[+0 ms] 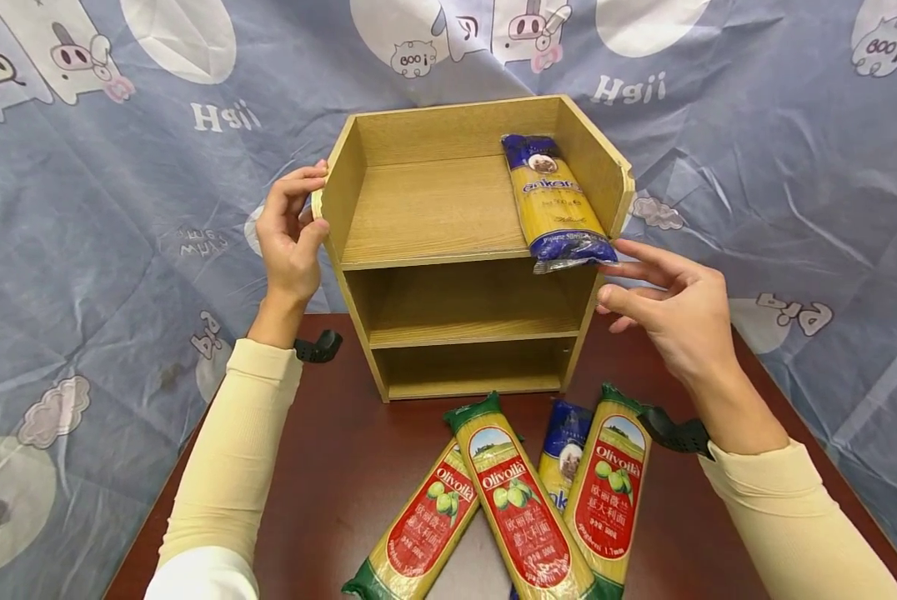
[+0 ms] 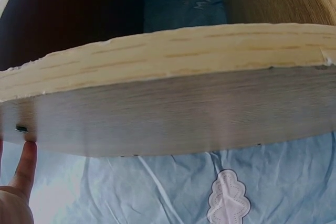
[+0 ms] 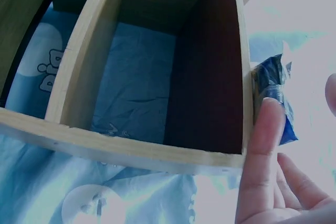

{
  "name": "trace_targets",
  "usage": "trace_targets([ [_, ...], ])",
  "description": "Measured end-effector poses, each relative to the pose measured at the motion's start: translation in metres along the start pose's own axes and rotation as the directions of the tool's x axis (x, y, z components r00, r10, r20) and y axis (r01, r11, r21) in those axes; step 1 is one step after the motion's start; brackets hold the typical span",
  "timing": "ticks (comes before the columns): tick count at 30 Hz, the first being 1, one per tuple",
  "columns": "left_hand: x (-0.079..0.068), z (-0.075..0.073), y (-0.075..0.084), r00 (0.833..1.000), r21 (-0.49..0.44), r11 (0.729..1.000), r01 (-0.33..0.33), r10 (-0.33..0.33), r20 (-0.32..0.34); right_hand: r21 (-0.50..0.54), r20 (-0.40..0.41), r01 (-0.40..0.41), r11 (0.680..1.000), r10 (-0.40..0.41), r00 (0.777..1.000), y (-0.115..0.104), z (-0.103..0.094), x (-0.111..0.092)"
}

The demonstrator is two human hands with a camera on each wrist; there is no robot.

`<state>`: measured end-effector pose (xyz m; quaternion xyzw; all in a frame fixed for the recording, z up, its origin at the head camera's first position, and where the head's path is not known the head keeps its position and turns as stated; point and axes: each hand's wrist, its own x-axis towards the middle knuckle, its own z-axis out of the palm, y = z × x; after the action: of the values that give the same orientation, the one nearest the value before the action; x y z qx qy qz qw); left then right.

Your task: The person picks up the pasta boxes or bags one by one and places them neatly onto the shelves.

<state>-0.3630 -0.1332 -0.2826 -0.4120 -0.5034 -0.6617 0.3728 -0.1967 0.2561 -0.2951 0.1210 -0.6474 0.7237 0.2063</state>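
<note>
A light wooden shelf unit stands at the back of the table. On its top board, along the right side wall, lies a blue and yellow Ankara spaghetti pack, its near end jutting past the front edge. My right hand is at that end, fingers extended toward the pack's front corner and the unit's right side, thumb apart. The right wrist view shows a fingertip over the blue pack end. My left hand touches the left side panel near its top with fingertips and thumb; a finger meets its outer face.
On the dark red table, in front of the unit, three green-ended Olivoilà spaghetti packs lie crossed and overlapping. Another Ankara pack is partly covered by them. Two lower compartments face forward. A patterned blue cloth hangs behind and around.
</note>
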Motion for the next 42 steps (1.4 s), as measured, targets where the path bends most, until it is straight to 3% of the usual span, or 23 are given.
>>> trace_targets([
  [8, -0.001, 0.000, -0.001, 1.000, -0.025, 1.000, 0.014, -0.014, -0.005, 0.003, 0.026, -0.085, 0.996, 0.085, 0.996, 0.003, -0.021, -0.034],
  [14, 0.002, 0.001, 0.000, 1.000, -0.040, 0.999, 0.009, -0.010, -0.015, -0.007, 0.025, -0.124, 0.992, 0.125, 0.992, 0.018, -0.036, -0.061],
  [18, 0.002, 0.001, 0.000, 1.000, -0.048, 0.999, 0.015, -0.016, -0.016, -0.082, 0.019, -0.166, 0.983, 0.168, 0.986, 0.033, -0.043, -0.082],
  [22, 0.002, 0.000, 0.001, 0.999, -0.054, 0.998, 0.020, -0.022, -0.027, -0.208, 0.033, -0.237, 0.949, 0.249, 0.968, 0.051, -0.045, -0.104],
  [26, 0.001, 0.001, 0.001, 0.999, -0.055, 0.998, 0.028, -0.029, -0.025, -0.266, 0.084, -0.253, 0.930, 0.283, 0.955, 0.070, -0.042, -0.123],
  [31, 0.001, 0.002, 0.002, 0.999, -0.052, 0.998, 0.041, -0.043, -0.026, -0.172, 0.215, -0.216, 0.961, 0.251, 0.944, 0.093, -0.039, -0.139],
  [34, 0.001, 0.003, 0.002, 0.999, -0.057, 0.997, 0.047, -0.049, -0.024, -0.100, 0.260, -0.235, 0.967, 0.254, 0.932, 0.105, -0.037, -0.146],
  [37, 0.001, 0.003, 0.002, 0.998, -0.061, 0.997, 0.050, -0.051, -0.023, -0.063, 0.291, -0.289, 0.955, 0.295, 0.910, 0.115, -0.033, -0.153],
  [42, 0.001, 0.002, 0.003, 0.998, -0.071, 0.996, 0.055, -0.057, -0.023, -0.056, 0.348, -0.388, 0.920, 0.382, 0.856, 0.128, -0.026, -0.163],
])
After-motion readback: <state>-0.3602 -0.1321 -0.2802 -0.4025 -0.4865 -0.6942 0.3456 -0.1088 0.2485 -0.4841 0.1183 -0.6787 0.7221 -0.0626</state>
